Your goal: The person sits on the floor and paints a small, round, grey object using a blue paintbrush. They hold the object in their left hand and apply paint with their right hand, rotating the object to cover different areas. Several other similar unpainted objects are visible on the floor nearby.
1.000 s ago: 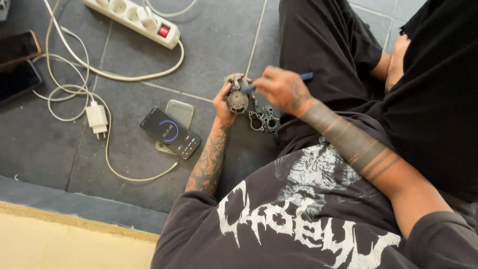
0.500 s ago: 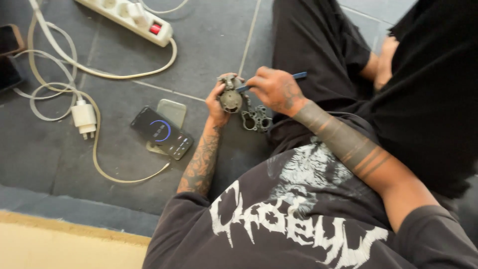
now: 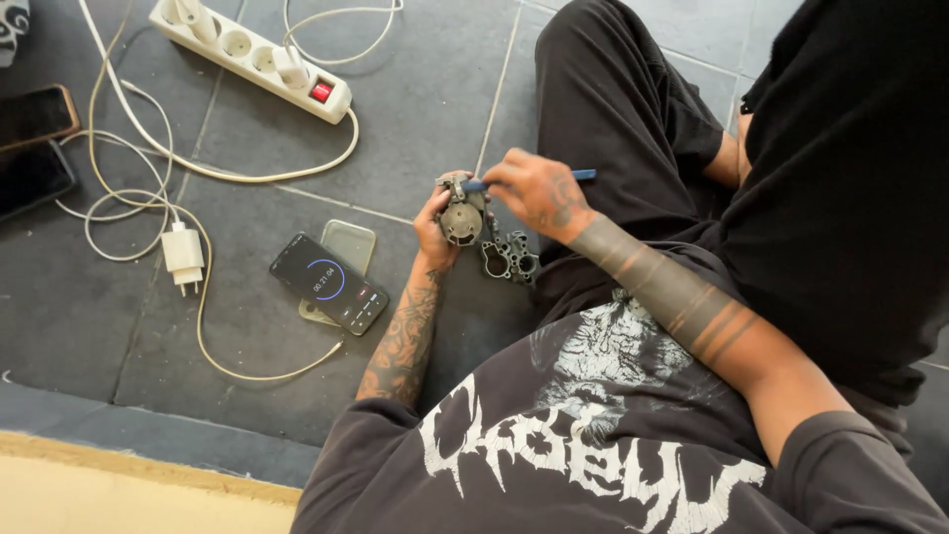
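- Left hand [image 3: 435, 220]: grip closed on the grey metal carburettor part [image 3: 465, 216], held above the tiled floor [image 3: 247, 326].
- Right hand [image 3: 539, 190]: grip closed on a blue-handled tool [image 3: 578, 175], tip at the part.
- Step: probing; steady support needed.

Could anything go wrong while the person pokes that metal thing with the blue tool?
Maybe. The left hand alone grips the metal engine part, so the blue-handled tool in the right hand might slip and jab its fingers. If the part drops, it could hit the lit phone on the floor. Loose white cables nearby could snag an arm.
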